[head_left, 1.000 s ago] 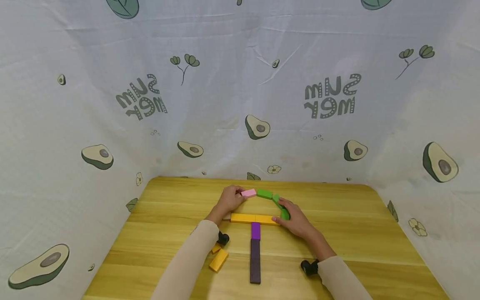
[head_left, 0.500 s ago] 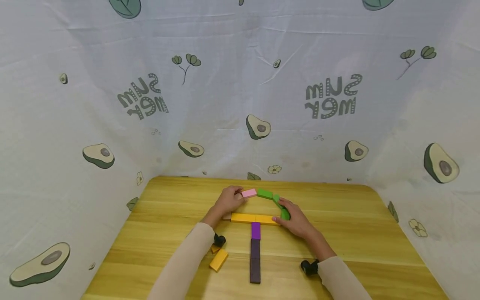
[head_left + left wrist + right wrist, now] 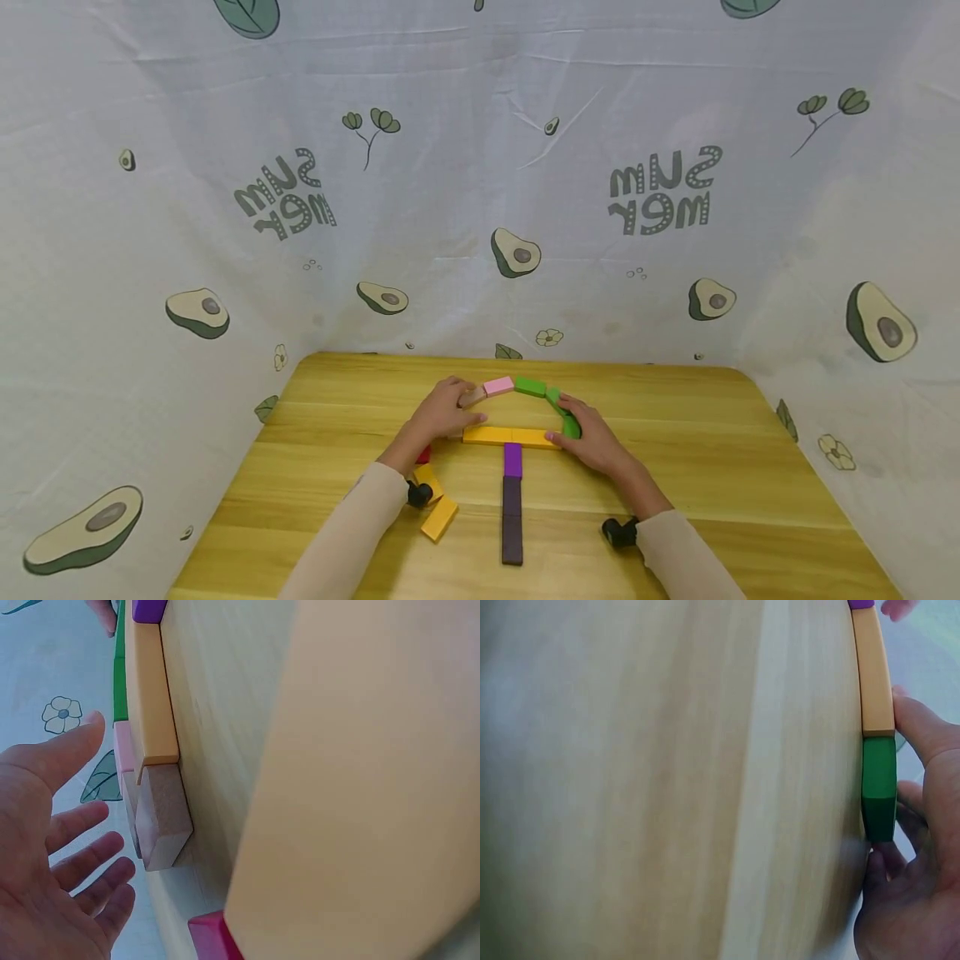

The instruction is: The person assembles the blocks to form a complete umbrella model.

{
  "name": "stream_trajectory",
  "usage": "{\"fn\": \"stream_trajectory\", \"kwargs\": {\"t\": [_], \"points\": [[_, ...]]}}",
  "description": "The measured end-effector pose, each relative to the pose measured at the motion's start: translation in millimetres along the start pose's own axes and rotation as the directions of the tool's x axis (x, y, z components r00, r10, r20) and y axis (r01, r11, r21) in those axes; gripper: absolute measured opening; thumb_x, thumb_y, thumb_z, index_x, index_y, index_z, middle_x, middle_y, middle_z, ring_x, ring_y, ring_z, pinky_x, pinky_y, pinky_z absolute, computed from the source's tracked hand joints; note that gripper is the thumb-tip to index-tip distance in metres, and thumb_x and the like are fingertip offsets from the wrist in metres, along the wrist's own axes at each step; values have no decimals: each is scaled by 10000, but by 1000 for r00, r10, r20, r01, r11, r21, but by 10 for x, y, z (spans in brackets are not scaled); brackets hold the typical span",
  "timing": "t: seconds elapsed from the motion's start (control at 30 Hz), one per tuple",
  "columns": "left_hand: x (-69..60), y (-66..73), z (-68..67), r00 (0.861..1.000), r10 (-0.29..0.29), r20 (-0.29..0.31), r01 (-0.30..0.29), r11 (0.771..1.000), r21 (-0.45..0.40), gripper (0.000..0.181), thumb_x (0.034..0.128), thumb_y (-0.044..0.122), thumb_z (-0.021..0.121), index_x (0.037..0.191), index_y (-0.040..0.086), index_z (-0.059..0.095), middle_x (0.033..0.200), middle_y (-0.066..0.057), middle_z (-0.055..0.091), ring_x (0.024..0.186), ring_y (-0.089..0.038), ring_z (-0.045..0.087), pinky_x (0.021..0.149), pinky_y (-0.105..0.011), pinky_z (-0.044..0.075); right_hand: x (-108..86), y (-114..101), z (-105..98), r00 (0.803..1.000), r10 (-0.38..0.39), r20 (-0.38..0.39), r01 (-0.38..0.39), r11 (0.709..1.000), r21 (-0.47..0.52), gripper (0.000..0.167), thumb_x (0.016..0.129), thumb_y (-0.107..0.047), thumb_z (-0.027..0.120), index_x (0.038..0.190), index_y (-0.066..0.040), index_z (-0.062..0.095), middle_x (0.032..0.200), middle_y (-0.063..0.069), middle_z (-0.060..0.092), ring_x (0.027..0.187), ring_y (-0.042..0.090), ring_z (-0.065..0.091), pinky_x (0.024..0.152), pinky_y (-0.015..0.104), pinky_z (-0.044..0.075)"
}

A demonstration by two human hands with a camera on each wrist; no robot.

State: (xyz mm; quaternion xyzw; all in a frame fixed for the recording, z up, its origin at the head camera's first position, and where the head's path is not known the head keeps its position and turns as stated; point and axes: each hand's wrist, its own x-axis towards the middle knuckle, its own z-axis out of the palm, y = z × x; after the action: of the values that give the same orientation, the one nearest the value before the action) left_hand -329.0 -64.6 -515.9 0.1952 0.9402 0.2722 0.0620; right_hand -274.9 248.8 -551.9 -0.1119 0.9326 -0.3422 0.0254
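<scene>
Small blocks form a mushroom-like outline. My left hand [image 3: 438,408] is spread beside a bare-wood block [image 3: 472,397] at the arc's left end, thumb and fingers apart; another bare-wood block [image 3: 163,817] ends the base row. A pink block [image 3: 498,386] and a green block [image 3: 530,387] continue the arc. My right hand [image 3: 596,437] curls its fingers round the green block [image 3: 880,787] at the arc's right end, with its thumb on a yellow block [image 3: 531,438]. Beneath the yellow row stands a stem of a purple block [image 3: 513,460] and dark blocks [image 3: 512,521].
Loose yellow blocks [image 3: 439,518] and a red block [image 3: 423,455] lie near the left forearm, the red one partly covered by the wrist. Printed cloth [image 3: 585,317] rises behind the wooden table [image 3: 675,467].
My left hand has loosened and drawn back left from the arc, uncovering the bare-wood block beside the pink one. The red block now shows too. My right hand stays in place.
</scene>
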Motion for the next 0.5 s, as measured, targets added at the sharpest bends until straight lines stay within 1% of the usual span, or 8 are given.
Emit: {"fn": "stream_trajectory", "kwargs": {"t": [0.1, 0.17, 0.33, 0.5], "points": [[-29, 15, 8, 999, -33, 23, 33, 999, 0, 642, 906, 449, 773, 1426, 106, 619, 1468, -128, 562, 1332, -339, 531, 1117, -514, 478, -9, 8, -8, 1000, 2, -2, -2, 1000, 1, 830, 948, -487, 707, 1569, -32, 398, 1672, 185, 305, 1506, 483, 297, 1216, 662, 264], [-46, 14, 21, 999, -34, 30, 34, 999, 10, 629, 905, 450, 775, 1419, 116, 631, 1470, -127, 562, 1346, -348, 521, 1126, -518, 470, -14, 8, -12, 1000, 2, -2, -2, 1000, 5, 829, 948, -486, 708, 1569, -33, 399, 1672, 184, 305, 1505, 483, 298, 1216, 663, 264], [-71, -11, 56, 1000, -1, 25, -1, 998, 60, 628, 899, 455, 781, 1410, 120, 636, 1462, -126, 559, 1321, -349, 528, 1111, -496, 488, -21, 7, -13, 1000, 0, -1, 0, 1000, 2, 825, 952, -482, 706, 1570, -31, 396, 1674, 183, 301, 1505, 482, 296, 1216, 661, 265], [-99, -20, 68, 1000, 21, 13, -22, 998, 66, 616, 906, 433, 780, 1407, 107, 632, 1472, -145, 550, 1330, -374, 523, 1105, -501, 491, -20, -5, -6, 1000, -1, 2, 1, 1000, 6, 818, 954, -471, 707, 1569, -31, 397, 1678, 176, 295, 1509, 476, 292, 1218, 659, 262]]}}
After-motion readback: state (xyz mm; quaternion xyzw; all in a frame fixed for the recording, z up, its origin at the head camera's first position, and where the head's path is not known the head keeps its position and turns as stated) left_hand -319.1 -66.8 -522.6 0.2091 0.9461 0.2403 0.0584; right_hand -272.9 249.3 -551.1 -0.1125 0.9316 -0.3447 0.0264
